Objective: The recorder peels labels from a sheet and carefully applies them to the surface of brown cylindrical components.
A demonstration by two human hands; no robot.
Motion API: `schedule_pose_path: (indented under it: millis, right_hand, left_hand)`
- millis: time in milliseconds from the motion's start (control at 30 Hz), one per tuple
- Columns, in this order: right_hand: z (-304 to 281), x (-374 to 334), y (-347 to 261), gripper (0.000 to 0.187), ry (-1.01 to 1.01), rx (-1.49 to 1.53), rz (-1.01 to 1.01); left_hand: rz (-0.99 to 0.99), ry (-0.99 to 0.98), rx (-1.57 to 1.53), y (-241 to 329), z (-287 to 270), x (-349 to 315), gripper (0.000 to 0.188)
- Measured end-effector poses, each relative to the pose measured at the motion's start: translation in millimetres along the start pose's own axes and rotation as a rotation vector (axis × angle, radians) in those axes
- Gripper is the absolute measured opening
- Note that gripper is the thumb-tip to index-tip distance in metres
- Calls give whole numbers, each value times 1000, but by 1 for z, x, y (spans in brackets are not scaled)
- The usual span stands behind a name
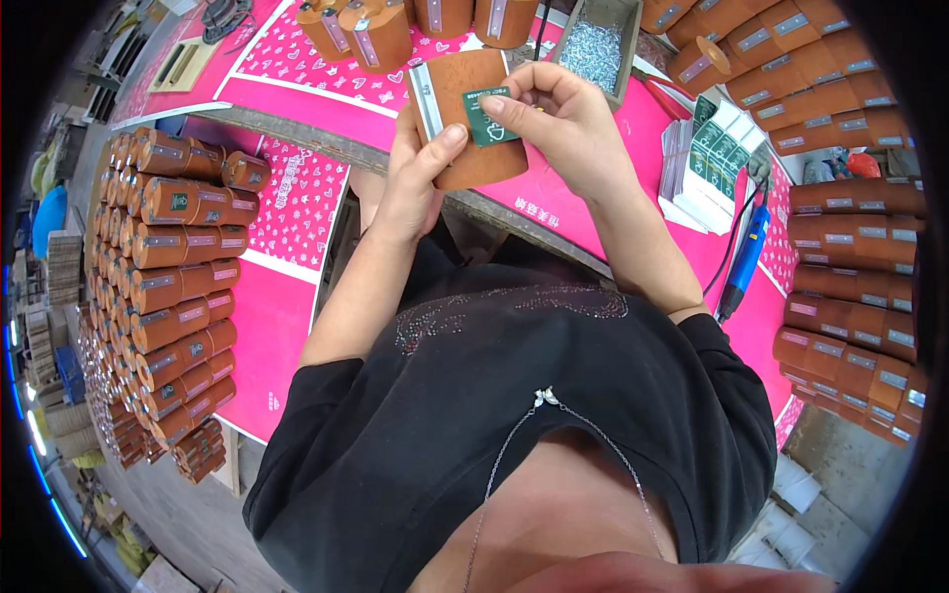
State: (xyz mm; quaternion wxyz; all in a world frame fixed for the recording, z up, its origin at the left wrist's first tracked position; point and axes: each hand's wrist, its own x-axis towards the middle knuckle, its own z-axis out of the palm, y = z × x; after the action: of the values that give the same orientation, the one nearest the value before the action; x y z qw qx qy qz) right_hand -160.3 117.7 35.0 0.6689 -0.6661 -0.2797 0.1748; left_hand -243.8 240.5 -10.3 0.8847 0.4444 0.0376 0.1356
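Near the table's front edge I hold a brown wood-look cylinder [463, 77] with a silver metal strip down its side. My left hand [407, 183] is closed around its left side and lower end, thumb across the front. My right hand [578, 128] pinches a small green label [485, 130] with white print, its thumb lying on the label against the cylinder's face. Whether the label is fully stuck down I cannot tell. To the right of my right hand lies a stack of label sheets [717, 143], some green and some white.
Similar cylinders [376, 35] stand at the far edge, with more stacked at left [183, 237] and right [855, 232]. A tray [626, 69] holds small metal pieces. Red-handled pliers [664, 91] lie beside it. A blue corded tool [739, 267] rests at right on the pink-covered table [692, 272].
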Motion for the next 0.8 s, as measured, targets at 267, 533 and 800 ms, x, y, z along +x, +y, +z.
schedule_pose_path:
  millis: [267,533,800]
  right_hand:
    - [2,2,10,20,46,43,-5]
    - [2,4,10,21,55,-19,-23]
    - [0,3,6,20,49,-26,-4]
  left_hand:
    - [50,32,104,-6,-2,4,75]
    - [47,46,99,-2,2,5,74]
    - [56,43,110,-1,5,5,71]
